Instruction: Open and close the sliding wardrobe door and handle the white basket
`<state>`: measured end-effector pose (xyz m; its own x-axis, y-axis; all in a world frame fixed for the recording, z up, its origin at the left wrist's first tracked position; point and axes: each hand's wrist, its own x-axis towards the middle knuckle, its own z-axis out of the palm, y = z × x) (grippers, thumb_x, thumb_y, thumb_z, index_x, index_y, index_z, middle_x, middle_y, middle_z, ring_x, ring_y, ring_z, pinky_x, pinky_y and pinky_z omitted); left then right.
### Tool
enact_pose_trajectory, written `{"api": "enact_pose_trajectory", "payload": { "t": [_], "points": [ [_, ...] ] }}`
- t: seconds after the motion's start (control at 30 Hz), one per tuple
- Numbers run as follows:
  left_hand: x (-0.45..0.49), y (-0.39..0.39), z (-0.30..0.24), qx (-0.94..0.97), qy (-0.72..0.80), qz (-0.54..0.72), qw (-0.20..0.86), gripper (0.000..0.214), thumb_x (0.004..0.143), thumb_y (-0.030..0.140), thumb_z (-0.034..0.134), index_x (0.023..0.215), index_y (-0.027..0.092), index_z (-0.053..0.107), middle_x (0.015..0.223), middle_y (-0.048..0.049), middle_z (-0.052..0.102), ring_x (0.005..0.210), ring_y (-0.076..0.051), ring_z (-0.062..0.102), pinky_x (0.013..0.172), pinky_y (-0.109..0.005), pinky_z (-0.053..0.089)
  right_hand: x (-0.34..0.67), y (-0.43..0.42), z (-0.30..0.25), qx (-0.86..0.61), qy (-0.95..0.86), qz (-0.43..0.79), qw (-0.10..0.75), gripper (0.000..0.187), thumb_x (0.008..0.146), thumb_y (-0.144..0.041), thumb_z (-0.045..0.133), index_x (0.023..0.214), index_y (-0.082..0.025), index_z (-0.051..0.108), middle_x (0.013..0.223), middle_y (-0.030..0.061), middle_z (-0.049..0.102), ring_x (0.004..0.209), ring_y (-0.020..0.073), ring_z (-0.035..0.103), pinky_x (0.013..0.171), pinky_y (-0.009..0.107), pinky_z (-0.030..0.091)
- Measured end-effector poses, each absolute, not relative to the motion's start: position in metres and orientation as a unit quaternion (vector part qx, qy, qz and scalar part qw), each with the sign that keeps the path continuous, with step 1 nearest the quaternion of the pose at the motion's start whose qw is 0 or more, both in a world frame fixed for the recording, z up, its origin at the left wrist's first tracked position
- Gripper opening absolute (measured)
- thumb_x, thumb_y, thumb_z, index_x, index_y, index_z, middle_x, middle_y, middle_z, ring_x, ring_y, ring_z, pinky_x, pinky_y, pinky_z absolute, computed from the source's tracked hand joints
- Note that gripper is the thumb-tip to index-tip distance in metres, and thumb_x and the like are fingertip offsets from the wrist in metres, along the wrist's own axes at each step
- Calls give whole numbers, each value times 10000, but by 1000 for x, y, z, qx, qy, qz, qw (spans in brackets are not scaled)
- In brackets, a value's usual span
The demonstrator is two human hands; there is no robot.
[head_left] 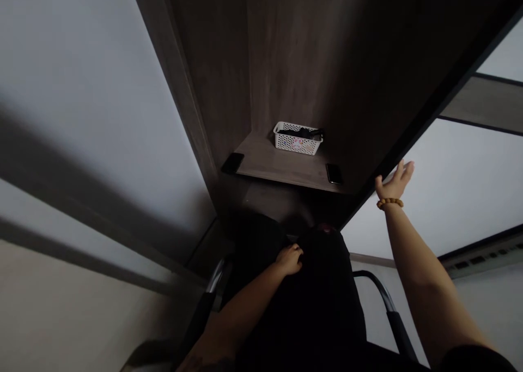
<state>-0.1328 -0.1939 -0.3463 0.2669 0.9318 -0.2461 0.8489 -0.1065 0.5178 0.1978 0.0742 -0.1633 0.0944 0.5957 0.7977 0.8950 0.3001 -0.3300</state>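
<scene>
My left hand (289, 260) is curled over the top of a black fabric-covered chair back (322, 301), with its fingers pressed into the dark material. My right hand (394, 180) is raised and open, fingers spread, right beside the lower edge of a dark wood cabinet panel (368, 89). It wears a wooden bead bracelet (390, 202) at the wrist and holds nothing. Above both hands, a white perforated plastic basket (298, 138) with black items inside stands on a wooden shelf (281, 162).
Black phones lie on the shelf at its left end (232, 163) and right end (334, 173). Curved metal tube chair arms (378, 287) flank the chair back. Pale walls and dark trim fill both sides of the tilted view.
</scene>
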Motion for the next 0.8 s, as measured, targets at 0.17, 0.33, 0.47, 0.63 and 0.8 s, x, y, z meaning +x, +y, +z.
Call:
{"api": "enact_pose_trajectory", "payload": {
  "t": [0.17,0.33,0.47,0.63,0.8],
  "points": [
    [-139,-185,-356,731,593,89,326,431,843,255,650,1269,236,710,1396,-106,658,1271,-319,666,1115,-441,507,201,57,-228,-601,-641,-173,444,929,835,-553,558,1600,-61,369,1687,291,203,1596,452,218,1258,645,282],
    [-148,-169,-360,703,595,132,367,444,831,259,673,1270,221,718,1386,-111,685,1279,-324,669,1119,-444,511,194,64,-262,-641,-568,-182,483,814,864,-619,564,1492,-105,495,1500,288,452,1455,456,438,1184,654,391],
    [-153,-143,-360,655,613,197,395,458,903,213,571,1348,256,667,1291,-60,755,1189,-225,721,1039,-353,569,176,72,-270,-651,-520,-164,528,810,816,-530,603,1491,-112,443,1376,260,497,1303,432,531,1067,636,498],
    [-196,-60,-340,564,624,397,367,379,946,196,489,1255,269,696,1189,-50,788,1072,-185,750,922,-315,616,104,89,-272,-591,-600,-101,529,716,847,-535,559,1439,-143,472,1259,213,543,1112,368,616,943,567,572],
    [-278,97,-294,495,610,581,213,434,845,125,550,1238,240,692,1265,-81,761,1211,-220,707,1079,-419,571,3,167,-251,-533,-753,-11,386,486,1007,-504,604,1387,-200,602,1339,139,626,1131,263,655,945,471,606]
  ]
}}
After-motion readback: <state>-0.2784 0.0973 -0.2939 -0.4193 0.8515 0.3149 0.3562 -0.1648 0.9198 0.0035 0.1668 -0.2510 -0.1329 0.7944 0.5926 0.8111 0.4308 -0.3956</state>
